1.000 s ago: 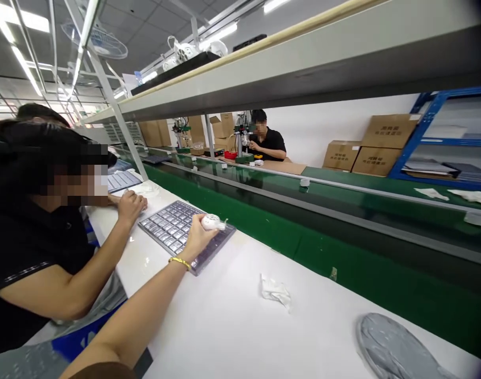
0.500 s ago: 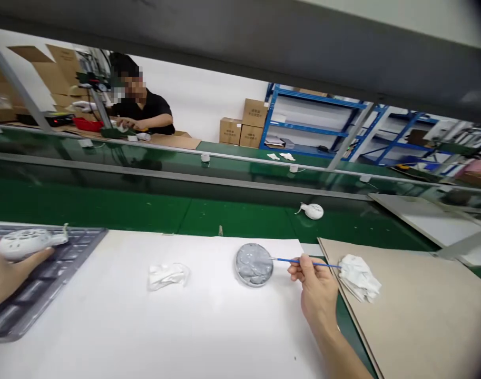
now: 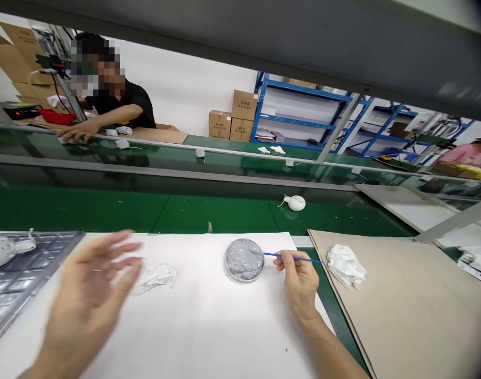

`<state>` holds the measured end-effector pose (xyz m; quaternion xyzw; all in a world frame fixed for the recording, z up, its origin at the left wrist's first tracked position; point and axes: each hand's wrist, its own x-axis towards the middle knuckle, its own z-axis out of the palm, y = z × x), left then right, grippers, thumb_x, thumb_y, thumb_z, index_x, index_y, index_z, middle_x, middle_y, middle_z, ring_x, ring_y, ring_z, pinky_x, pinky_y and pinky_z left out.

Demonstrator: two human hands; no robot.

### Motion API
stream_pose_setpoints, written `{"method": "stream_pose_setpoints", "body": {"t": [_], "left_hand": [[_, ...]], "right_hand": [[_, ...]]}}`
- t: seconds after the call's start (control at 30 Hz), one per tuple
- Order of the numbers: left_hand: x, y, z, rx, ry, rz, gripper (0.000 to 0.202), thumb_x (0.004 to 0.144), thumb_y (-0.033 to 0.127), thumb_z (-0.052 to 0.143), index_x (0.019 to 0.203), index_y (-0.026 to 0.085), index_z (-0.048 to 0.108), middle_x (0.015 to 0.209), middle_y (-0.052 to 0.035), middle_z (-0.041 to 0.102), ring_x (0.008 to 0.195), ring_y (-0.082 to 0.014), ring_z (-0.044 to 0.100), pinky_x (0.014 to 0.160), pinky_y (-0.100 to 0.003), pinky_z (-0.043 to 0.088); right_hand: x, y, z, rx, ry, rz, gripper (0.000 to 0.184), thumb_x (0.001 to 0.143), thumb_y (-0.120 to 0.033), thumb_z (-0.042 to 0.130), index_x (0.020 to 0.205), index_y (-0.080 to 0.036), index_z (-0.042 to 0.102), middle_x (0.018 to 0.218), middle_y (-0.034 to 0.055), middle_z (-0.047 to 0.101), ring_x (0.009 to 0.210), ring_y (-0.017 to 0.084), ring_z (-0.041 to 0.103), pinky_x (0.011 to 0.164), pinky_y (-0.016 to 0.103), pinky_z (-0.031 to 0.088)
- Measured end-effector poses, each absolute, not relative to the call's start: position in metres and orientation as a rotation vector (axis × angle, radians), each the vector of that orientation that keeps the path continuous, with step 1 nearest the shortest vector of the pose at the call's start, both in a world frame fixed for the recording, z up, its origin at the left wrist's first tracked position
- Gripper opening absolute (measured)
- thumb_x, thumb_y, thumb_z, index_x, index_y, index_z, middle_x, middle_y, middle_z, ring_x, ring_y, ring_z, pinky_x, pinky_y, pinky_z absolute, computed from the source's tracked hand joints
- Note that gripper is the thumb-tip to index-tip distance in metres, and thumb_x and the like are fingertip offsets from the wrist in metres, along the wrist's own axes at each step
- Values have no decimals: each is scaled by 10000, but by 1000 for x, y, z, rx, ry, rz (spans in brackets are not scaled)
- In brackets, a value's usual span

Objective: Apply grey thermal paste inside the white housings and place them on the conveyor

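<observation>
One round dish (image 3: 244,260) full of grey paste on a white sheet (image 3: 208,326), and one grey tray (image 3: 27,284) with many square pockets at the left edge, under a white plastic device (image 3: 1,251). Right hand (image 3: 299,287) with fingers closed in a pinch on a thin blue brush (image 3: 293,257), the brush almost level, its long axis sideways across the view, tip pointing left and just beside the dish rim; left hand (image 3: 88,300) blurred, fingers wide open, holding nothing, above the sheet near a crumpled white cloth (image 3: 155,278). Beyond, a green conveyor belt (image 3: 86,210), a co-worker (image 3: 121,102), cardboard boxes (image 3: 242,118) and blue shelves (image 3: 303,92).
</observation>
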<state>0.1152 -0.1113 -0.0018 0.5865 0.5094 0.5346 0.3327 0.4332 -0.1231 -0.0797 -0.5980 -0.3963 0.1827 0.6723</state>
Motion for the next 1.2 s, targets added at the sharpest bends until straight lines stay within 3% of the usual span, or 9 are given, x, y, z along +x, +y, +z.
{"method": "stream_pose_setpoints", "body": {"t": [0.13, 0.23, 0.33, 0.6, 1.2], "left_hand": [[177, -133, -24, 1583, 1073, 989, 322, 877, 337, 507, 1180, 302, 404, 1067, -58, 571, 875, -208, 596, 751, -329, 496], [195, -142, -39, 1659, 891, 699, 259, 930, 331, 384, 1187, 298, 373, 1073, -71, 557, 770, -167, 589, 682, -301, 484], [197, -143, -49, 1627, 853, 636, 234, 943, 338, 341, 1168, 288, 379, 1006, -60, 547, 716, -145, 559, 654, -288, 463], [197, -135, -57, 1417, 866, 567, 183, 922, 322, 399, 1047, 225, 490, 907, -39, 560, 672, -126, 500, 642, -271, 433], [197, -128, -51, 1459, 888, 427, 173, 892, 295, 426, 929, 194, 561, 733, -18, 579, 699, -156, 514, 679, -278, 417]], "right_hand": [[430, -124, -76, -1346, -865, 457, 336, 775, -473, 626, 793, -139, 600, 673, 58, 653, 556, 165, 600, 575, 302, 481], [429, -124, -72, -1345, -794, 506, 341, 768, -476, 639, 792, -140, 583, 644, 52, 650, 543, 167, 603, 554, 298, 490], [431, -121, -70, -1321, -675, 563, 356, 740, -476, 672, 774, -137, 569, 644, 51, 649, 536, 161, 605, 540, 290, 502], [437, -115, -72, -1178, -379, 813, 417, 611, -467, 773, 739, -139, 551, 623, 29, 628, 524, 131, 590, 477, 231, 498], [436, -112, -75, -1117, -288, 801, 400, 616, -439, 784, 727, -144, 538, 591, 28, 627, 481, 118, 564, 432, 206, 457]]}}
